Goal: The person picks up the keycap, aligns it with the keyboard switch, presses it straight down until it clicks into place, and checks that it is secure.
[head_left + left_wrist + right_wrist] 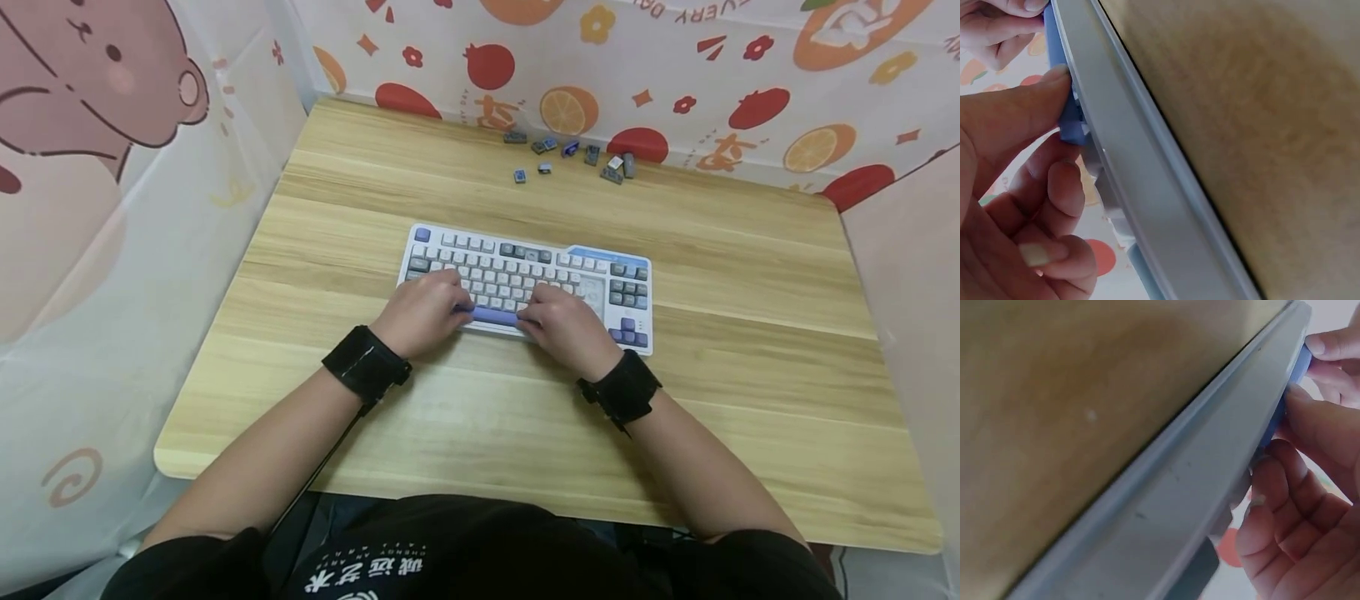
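A white keyboard (504, 279) with grey, pale and purple-blue keys lies at the middle of the table. My left hand (427, 308) pinches the left end of its long purple-blue space bar (495, 317). At the other end, my right hand (566, 329) holds the same key between thumb and curled fingers. The left wrist view has the thumb on the front face of the space bar (1055, 44) and a finger at its end. From the right wrist, the space bar (1299, 365) runs between both hands, along the keyboard's front edge (1166, 469). My palms hide some left-side and bottom-row keys.
Several small grey and blue pieces (611, 175) lie scattered at the back of the wooden table (750, 333). Behind them hangs a fruit-print cloth (450, 75), with another printed sheet (150, 250) along the left. Black bands (367, 365) wrap both wrists.
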The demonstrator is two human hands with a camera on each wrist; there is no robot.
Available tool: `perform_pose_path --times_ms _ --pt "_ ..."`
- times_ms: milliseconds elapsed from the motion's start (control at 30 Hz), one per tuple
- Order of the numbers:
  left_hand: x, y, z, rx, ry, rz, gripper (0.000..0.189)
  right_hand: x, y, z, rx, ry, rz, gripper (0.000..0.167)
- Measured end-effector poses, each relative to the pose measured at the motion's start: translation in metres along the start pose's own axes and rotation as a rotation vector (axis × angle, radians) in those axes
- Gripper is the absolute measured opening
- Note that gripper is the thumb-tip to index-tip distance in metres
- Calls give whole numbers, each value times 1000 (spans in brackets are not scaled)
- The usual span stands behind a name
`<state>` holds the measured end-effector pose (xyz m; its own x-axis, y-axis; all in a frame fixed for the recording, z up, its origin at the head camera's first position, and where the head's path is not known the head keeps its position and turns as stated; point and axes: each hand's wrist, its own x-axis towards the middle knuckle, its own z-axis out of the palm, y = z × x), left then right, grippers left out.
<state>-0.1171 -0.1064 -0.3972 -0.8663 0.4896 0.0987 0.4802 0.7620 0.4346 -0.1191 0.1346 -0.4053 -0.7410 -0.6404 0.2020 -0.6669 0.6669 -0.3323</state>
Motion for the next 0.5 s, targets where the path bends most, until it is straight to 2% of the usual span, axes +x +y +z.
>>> perform_pose_path --times_ms 133,200,367,500 --pt "2 0 -1 15 -16 0 5 3 -2 -1 -17 -16 -8 6" --pt "4 1 -2 39 -37 5 4 5 -2 -2 -10 -52 22 7" --pt "15 6 -5 97 -89 19 16 20 1 -11 95 -220 201 10" --pt "23 11 -9 88 -133 1 22 35 7 -16 166 -354 310 13"
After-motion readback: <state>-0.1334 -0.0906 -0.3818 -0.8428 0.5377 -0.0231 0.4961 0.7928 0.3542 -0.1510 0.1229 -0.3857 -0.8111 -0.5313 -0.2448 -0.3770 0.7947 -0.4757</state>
